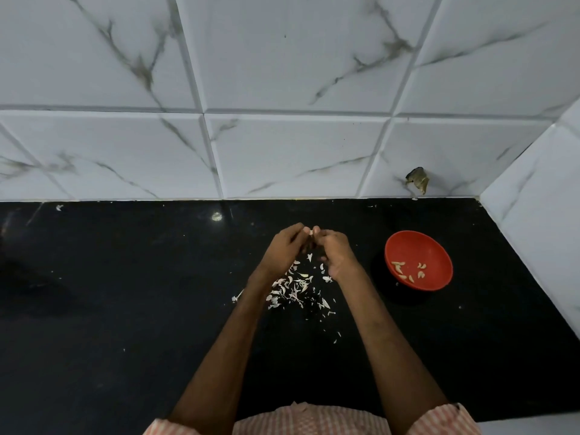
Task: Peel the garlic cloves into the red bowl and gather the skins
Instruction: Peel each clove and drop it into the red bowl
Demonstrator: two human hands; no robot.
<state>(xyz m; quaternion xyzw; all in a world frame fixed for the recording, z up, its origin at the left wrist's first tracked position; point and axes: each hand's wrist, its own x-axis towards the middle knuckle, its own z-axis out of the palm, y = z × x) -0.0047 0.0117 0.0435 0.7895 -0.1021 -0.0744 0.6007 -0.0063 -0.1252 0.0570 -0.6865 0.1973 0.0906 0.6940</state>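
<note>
Above the black counter, my left hand (287,246) and my right hand (334,251) meet fingertip to fingertip, both pinching a small pale garlic clove (311,232). Below them a loose pile of white garlic skins (296,287) lies scattered on the counter. To the right stands the red bowl (439,246), holding several peeled cloves (408,271) in its near half.
The black countertop (125,293) runs to a white marble-tiled back wall (282,152) and a tiled side wall (539,230) at the right. A chipped hole (417,179) marks the back wall near the corner. Stray skin flakes lie around the pile.
</note>
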